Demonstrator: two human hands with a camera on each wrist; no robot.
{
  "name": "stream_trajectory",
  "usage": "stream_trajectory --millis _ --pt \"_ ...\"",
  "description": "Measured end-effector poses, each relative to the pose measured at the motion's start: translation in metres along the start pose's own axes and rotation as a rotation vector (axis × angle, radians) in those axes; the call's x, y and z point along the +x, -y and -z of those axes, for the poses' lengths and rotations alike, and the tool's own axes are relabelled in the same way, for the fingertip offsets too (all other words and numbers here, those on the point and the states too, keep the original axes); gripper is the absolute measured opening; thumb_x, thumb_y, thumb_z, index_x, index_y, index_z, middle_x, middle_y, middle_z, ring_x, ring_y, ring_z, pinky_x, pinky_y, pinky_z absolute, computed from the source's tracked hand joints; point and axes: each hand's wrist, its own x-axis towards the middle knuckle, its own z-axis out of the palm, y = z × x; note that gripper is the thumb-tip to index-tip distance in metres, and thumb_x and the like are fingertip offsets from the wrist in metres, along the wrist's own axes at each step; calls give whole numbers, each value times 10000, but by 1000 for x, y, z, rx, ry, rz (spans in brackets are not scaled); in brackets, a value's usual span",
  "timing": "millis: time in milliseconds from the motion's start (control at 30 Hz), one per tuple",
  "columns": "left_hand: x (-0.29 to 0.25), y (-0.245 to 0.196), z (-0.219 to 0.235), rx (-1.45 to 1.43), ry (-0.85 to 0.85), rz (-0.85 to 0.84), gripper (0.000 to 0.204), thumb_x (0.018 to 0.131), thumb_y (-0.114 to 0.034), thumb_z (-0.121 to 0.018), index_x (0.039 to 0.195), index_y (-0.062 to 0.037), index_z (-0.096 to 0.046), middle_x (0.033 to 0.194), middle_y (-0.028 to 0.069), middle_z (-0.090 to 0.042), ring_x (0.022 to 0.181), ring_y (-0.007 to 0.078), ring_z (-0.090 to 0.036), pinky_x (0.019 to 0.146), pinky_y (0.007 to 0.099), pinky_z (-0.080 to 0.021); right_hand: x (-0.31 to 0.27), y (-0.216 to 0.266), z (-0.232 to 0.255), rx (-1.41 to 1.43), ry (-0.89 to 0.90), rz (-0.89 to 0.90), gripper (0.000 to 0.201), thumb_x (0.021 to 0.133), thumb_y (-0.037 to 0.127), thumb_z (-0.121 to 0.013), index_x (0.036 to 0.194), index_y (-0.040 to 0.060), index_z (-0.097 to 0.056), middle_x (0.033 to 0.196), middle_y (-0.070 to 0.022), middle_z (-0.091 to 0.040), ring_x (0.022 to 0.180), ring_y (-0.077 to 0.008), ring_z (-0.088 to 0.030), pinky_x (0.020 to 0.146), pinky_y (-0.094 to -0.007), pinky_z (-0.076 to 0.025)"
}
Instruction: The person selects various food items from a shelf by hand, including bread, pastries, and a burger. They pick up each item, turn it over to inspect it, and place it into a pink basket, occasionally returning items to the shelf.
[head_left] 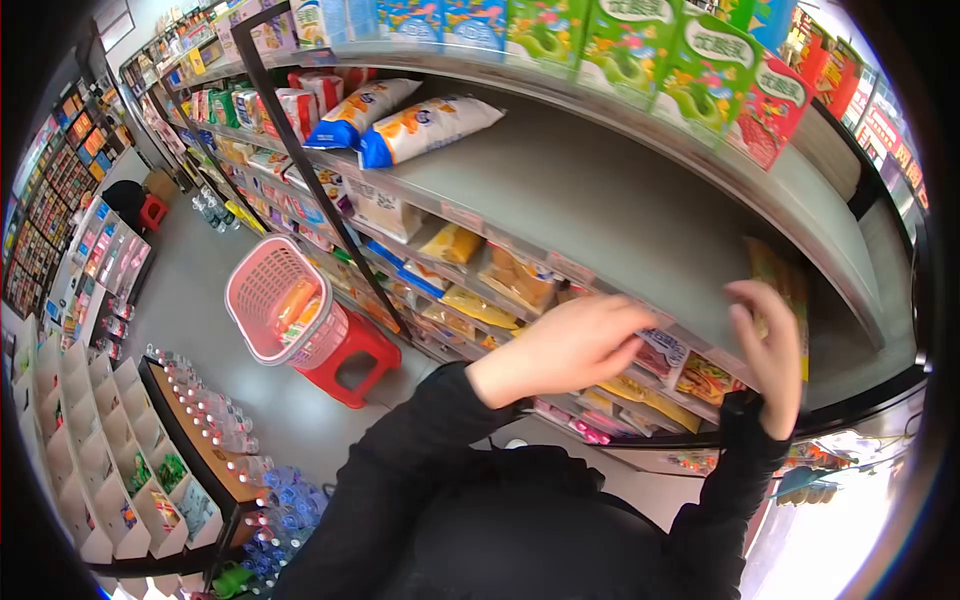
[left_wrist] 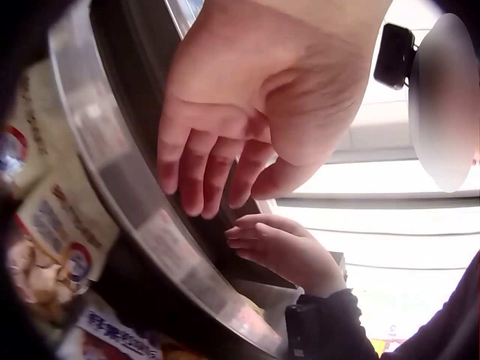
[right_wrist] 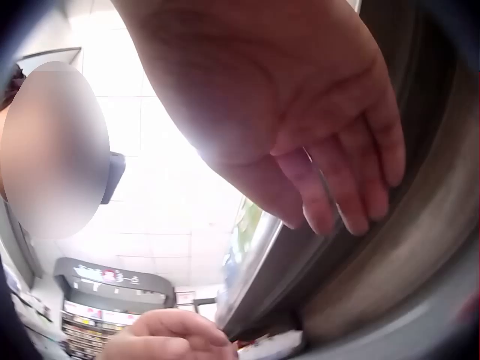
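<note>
My left hand hangs in front of the shelf edge, its fingers loosely bent and holding nothing. In the left wrist view the palm of that hand faces the camera, with nothing in the fingers. My right hand is at the right end of the same shelf, thumb and fingers apart. Just behind it stands a yellow-green package, partly hidden by the hand. The right wrist view shows the right hand with slightly bent, bare fingers over the grey shelf.
Two white-and-blue bags lie at the shelf's left. Green cartons line the shelf above; packaged breads fill those below. A pink basket with orange packages stands on a red stool. Bottles line the floor behind.
</note>
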Motion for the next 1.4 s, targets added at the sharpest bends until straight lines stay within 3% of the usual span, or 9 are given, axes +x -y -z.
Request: stream_trajectory --millis 167,467,667,833,900,1033,1133,1300,1400 --pt "113 -22 -92 62 -135 -69 299 746 -135 -540 1007 0 -482 846 168 -546 821 343 -521 746 398 -412 -41 -109 53 -367 -177 -179 371 798 149 -496 1120 -30 -455 1064 -216 -513 988 -356 -487 850 -355 -379" --pt "159 -13 -167 124 -10 130 368 732 -206 -556 998 32 -465 868 222 -562 841 360 -535 775 448 -385 -40 -106 37 -361 -244 -372 449 819 310 -474 1133 -10 -455 1000 -271 -519 945 -395 -496 802 -395 -394" --pt "163 -12 -151 -251 -92 216 490 701 -226 -585 1060 86 -465 939 251 -552 907 354 -538 792 358 -423 -36 -106 31 -265 -318 -292 406 834 302 -448 1105 2 -482 984 -243 -542 923 -384 -514 789 -401 -400" --pt "169 -7 -144 -276 -128 298 505 672 -235 -613 1038 87 -483 947 247 -555 904 338 -548 766 351 -437 -37 -105 26 -235 -310 -295 323 824 217 -460 1061 6 -511 996 -223 -543 939 -366 -506 805 -385 -395" --pt "174 -6 -146 -160 -38 292 498 671 -227 -616 1036 86 -486 941 244 -558 894 335 -552 761 341 -439 -37 -105 23 -469 -373 -14 249 796 139 -478 983 -13 -544 980 -217 -545 934 -351 -503 807 -375 -392" --pt "183 -4 -150 -153 59 329 498 669 -230 -628 1033 81 -492 942 244 -556 895 333 -550 762 333 -437 -33 -104 19 -518 -300 -17 200 773 85 -481 919 -27 -560 960 -199 -556 908 -338 -509 786 -372 -396" --pt "179 -7 -142 -227 -37 377 477 681 -211 -626 1041 74 -495 949 231 -560 896 316 -552 770 324 -431 -27 -92 23 -277 -245 -95 189 801 87 -460 905 -40 -556 949 -184 -564 882 -338 -512 763 -358 -401" --pt "120 -21 -107 -489 -284 174 480 760 -168 -572 1152 58 -411 1075 192 -513 983 239 -512 832 307 -402 -41 -23 7 114 -293 -177 235 845 95 -428 1004 -49 -524 1010 -197 -550 958 -296 -519 814 -312 -386" --pt "60 -31 -73 -519 -288 105 539 798 -162 -539 1247 23 -306 1184 172 -421 1089 226 -427 904 313 -343 -50 11 -20 50 -185 68 356 830 95 -442 1158 -41 -423 1173 -207 -457 1088 -315 -449 906 -331 -334"
